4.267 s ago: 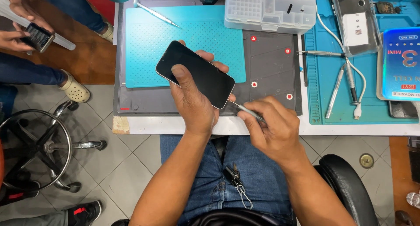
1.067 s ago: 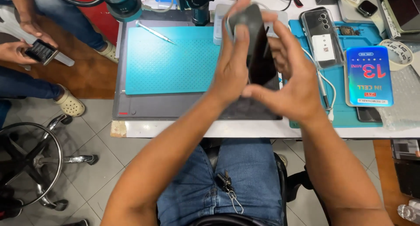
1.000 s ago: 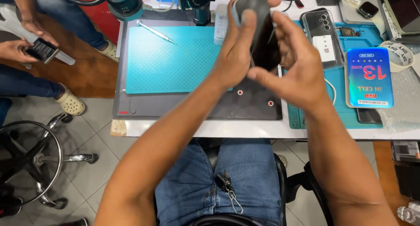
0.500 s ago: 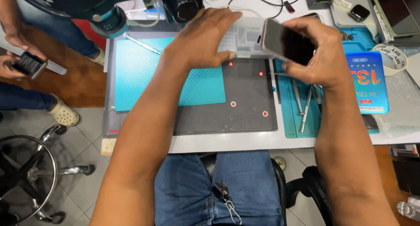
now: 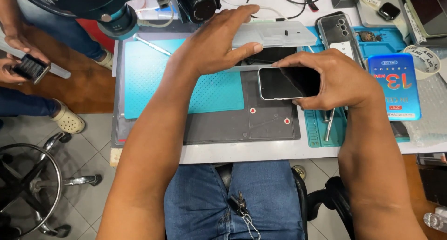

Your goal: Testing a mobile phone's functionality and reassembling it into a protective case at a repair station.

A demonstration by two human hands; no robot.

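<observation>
Phone (image 5: 288, 83): held level above the dark work mat (image 5: 223, 123), screen up; thin, rigid, glass-faced, likely slippery and fragile.
Hold points: the long side edges, not the glass.
Right hand (image 5: 340, 82): fingers closed around the phone's edges.
Left hand (image 5: 214, 42): spread open, resting on the clear plastic parts box (image 5: 279, 35).

Right hand (image 5: 340, 79) grips a dark smartphone (image 5: 288, 83) flat, screen up, just above the grey mat (image 5: 223, 123). Left hand (image 5: 216, 42) reaches forward, fingers spread over a clear plastic parts box (image 5: 279, 34), thumb at its near edge. A teal mat (image 5: 153, 77) lies left of them on the surface (image 5: 260, 151). At far left, another person's hand (image 5: 11, 72) holds a second phone (image 5: 30, 68).
</observation>
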